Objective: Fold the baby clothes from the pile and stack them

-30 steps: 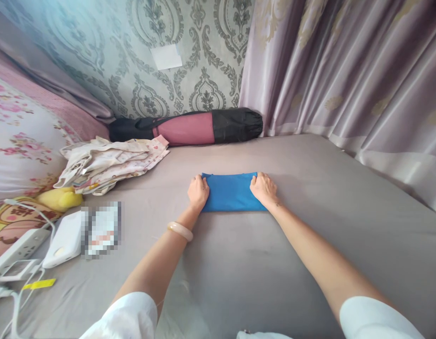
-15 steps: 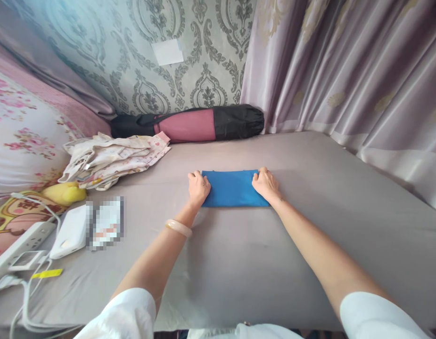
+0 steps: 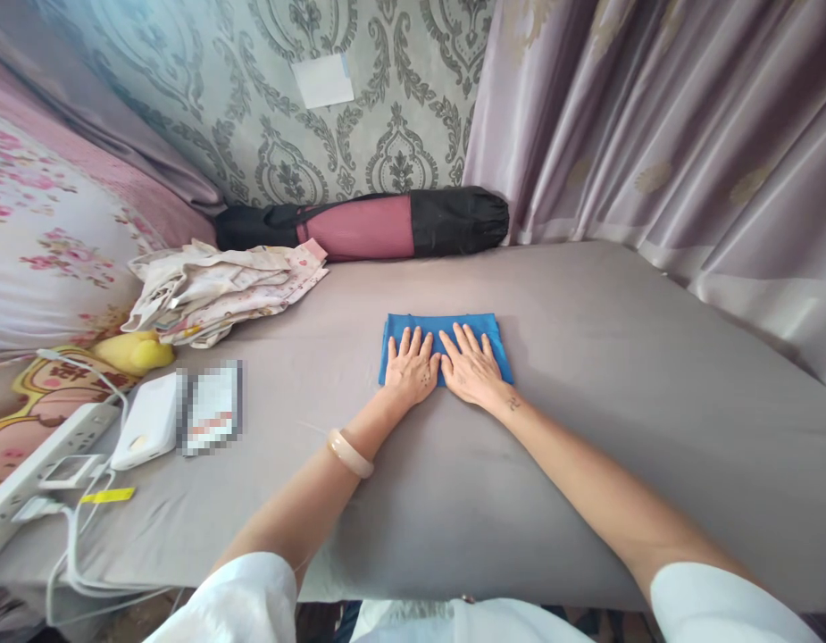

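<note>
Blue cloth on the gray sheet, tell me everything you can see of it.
The blue cloth is plain, smooth-looking fabric, folded into a flat, wide rectangle, slightly uneven at its left edge. It lies crosswise on the gray sheet. The left hand and right hand rest spread on it, hiding much of its middle.

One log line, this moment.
left hand: open, flat on blue cloth | right hand: open, flat on blue cloth | blue cloth: on grey sheet
</note>
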The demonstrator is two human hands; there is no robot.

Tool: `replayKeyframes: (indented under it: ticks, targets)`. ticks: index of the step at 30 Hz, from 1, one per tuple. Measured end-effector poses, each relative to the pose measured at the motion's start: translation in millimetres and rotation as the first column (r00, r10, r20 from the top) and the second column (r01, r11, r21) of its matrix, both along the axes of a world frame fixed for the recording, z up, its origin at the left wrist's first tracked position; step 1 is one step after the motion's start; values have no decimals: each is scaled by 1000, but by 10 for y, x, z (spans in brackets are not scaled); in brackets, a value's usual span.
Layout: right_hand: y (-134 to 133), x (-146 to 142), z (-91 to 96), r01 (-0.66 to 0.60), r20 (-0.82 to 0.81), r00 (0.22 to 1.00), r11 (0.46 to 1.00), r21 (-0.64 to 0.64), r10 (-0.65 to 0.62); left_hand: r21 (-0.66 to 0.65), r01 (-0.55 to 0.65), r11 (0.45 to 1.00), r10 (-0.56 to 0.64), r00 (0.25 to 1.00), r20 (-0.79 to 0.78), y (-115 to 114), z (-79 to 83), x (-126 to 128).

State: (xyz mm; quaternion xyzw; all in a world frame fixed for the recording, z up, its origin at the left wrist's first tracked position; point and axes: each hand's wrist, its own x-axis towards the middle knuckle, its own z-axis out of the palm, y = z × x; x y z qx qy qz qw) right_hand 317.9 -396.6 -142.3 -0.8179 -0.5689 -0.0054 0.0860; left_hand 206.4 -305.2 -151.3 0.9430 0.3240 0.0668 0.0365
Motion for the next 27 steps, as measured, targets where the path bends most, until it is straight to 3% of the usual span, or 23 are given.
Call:
replayKeyframes:
  ticks: [8, 12, 16, 20, 27]
  targets:
    - [37, -2, -10, 20, 26, 999, 998, -56, -19, -19, -15, 1000, 13, 995, -101, -5, 49, 19]
    - [80, 22, 69, 14, 28, 1000, 997, -70, -12, 20, 17, 1000, -15, 997, -73, 54, 146, 59]
    - [191, 102, 147, 10, 39, 999, 1000, 17, -10, 84, 13, 996, -14, 1000, 14, 185, 229, 165]
    - [317, 212, 88, -90, 81, 993, 994, 67, 84, 133, 87, 987, -93, 995, 44, 331, 173, 263]
    - [415, 307, -131, -112, 11, 994, 994, -10, 112, -14, 92, 996, -93, 994, -51, 426, 13, 307]
